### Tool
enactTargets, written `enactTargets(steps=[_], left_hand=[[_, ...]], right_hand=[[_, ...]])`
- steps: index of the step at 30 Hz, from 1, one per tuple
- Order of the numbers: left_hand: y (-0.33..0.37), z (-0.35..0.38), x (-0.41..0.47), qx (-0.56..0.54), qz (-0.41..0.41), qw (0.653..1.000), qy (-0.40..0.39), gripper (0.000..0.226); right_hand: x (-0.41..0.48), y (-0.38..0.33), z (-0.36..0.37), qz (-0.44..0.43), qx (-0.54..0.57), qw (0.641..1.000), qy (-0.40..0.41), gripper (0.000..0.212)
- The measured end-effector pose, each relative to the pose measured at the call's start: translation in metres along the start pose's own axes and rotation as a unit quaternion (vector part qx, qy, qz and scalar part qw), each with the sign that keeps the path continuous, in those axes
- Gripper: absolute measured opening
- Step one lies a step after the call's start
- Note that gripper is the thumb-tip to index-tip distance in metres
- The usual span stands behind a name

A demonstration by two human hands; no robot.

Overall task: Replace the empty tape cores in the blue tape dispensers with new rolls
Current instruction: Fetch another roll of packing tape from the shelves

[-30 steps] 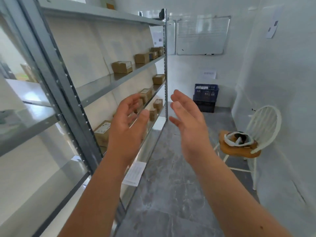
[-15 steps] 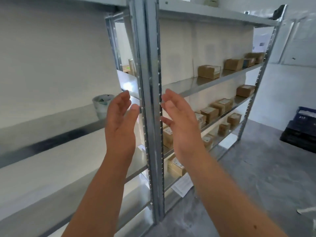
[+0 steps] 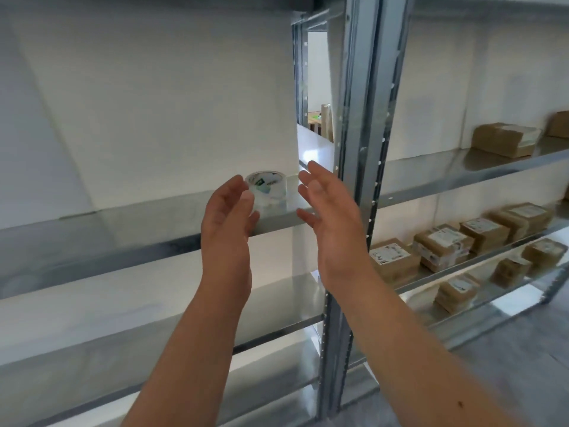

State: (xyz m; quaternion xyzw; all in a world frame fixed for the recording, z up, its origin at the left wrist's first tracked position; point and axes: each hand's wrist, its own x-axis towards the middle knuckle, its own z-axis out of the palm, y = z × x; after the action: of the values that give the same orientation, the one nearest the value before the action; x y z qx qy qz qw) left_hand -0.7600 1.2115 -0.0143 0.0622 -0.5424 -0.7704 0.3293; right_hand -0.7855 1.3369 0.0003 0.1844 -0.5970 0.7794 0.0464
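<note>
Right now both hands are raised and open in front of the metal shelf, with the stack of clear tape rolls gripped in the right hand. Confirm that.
Not quite. The head view shows the stack of clear tape rolls standing on the metal shelf, gripped by neither hand. The left hand and right hand are raised and open on either side of it.

Bright, even daylight; strongest through the gap [image 3: 314, 87] between the shelf posts, where a white patch blew out. Soft glare lay on the metal shelf [image 3: 123, 223]. Shadows were faint and diffuse. Overall picture soft, slightly smeared; the boxes [image 3: 443, 245] at right blurred, labels unreadable. Wide-angle bending showed: the posts [image 3: 366, 149] leaned and bowed toward the edges.
</note>
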Motion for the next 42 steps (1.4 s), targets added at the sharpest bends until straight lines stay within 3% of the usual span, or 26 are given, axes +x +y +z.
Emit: enactTargets(steps=[4, 9, 13, 15, 17, 22, 24, 26, 29, 32, 34, 35, 37, 39, 40, 42], left_hand=[[-0.004, 0.006, 0.013, 0.004, -0.016, 0.999, 0.046, 0.021], [-0.016, 0.02, 0.027, 0.079, 0.007, 0.994, 0.076, 0.029], [-0.026, 0.036, 0.048, 0.244, 0.049, 0.968, 0.037, 0.028], [-0.03, 0.045, 0.065, 0.401, 0.092, 0.912, -0.003, 0.024], [-0.036, 0.057, 0.085, 0.541, 0.122, 0.832, -0.027, 0.029], [-0.053, 0.083, 0.132, 0.695, 0.088, 0.71, -0.078, 0.033], [-0.061, 0.09, 0.141, 0.749, 0.07, 0.651, -0.097, 0.029], [-0.066, 0.095, 0.146, 0.782, 0.073, 0.612, -0.091, 0.023], [-0.074, 0.098, 0.153, 0.801, 0.072, 0.588, -0.084, 0.016], [-0.076, 0.096, 0.158, 0.788, 0.059, 0.607, -0.087, 0.013], [-0.072, 0.094, 0.157, 0.764, 0.049, 0.638, -0.082, 0.01], [-0.068, 0.093, 0.156, 0.739, 0.044, 0.669, -0.072, 0.017], [-0.055, 0.091, 0.146, 0.637, 0.038, 0.769, -0.022, 0.02], [-0.04, 0.086, 0.134, 0.445, 0.015, 0.894, 0.046, 0.024], [-0.033, 0.084, 0.124, 0.34, -0.009, 0.938, 0.057, 0.026], [-0.023, 0.078, 0.103, 0.198, -0.054, 0.978, 0.031, 0.028]], right_hand=[[0.025, 0.008, 0.001, 0.004, 0.017, 1.0, -0.024, 0.034], [0.054, 0.014, -0.009, 0.0, 0.01, 0.997, -0.077, 0.053], [0.076, 0.022, -0.025, 0.01, 0.006, 0.996, -0.09, 0.032], [0.084, 0.026, -0.032, 0.019, 0.012, 0.996, -0.088, 0.027], [0.091, 0.028, -0.037, 0.027, 0.011, 0.996, -0.087, 0.028], [0.099, 0.032, -0.043, 0.034, 0.008, 0.995, -0.096, 0.037], [0.101, 0.034, -0.044, 0.044, 0.008, 0.994, -0.096, 0.03], [0.106, 0.037, -0.046, 0.055, 0.012, 0.994, -0.094, 0.018], [0.11, 0.041, -0.049, 0.069, 0.019, 0.993, -0.09, 0.016], [0.114, 0.043, -0.052, 0.074, 0.022, 0.994, -0.082, 0.018], [0.119, 0.042, -0.054, 0.079, 0.032, 0.993, -0.081, 0.018], [0.121, 0.041, -0.055, 0.082, 0.04, 0.993, -0.08, 0.018], [0.127, 0.038, -0.058, 0.094, 0.056, 0.991, -0.072, 0.02], [0.135, 0.036, -0.06, 0.113, 0.063, 0.99, -0.057, 0.031], [0.138, 0.035, -0.059, 0.12, 0.069, 0.989, -0.053, 0.039], [0.141, 0.033, -0.056, 0.132, 0.084, 0.986, -0.061, 0.04]])
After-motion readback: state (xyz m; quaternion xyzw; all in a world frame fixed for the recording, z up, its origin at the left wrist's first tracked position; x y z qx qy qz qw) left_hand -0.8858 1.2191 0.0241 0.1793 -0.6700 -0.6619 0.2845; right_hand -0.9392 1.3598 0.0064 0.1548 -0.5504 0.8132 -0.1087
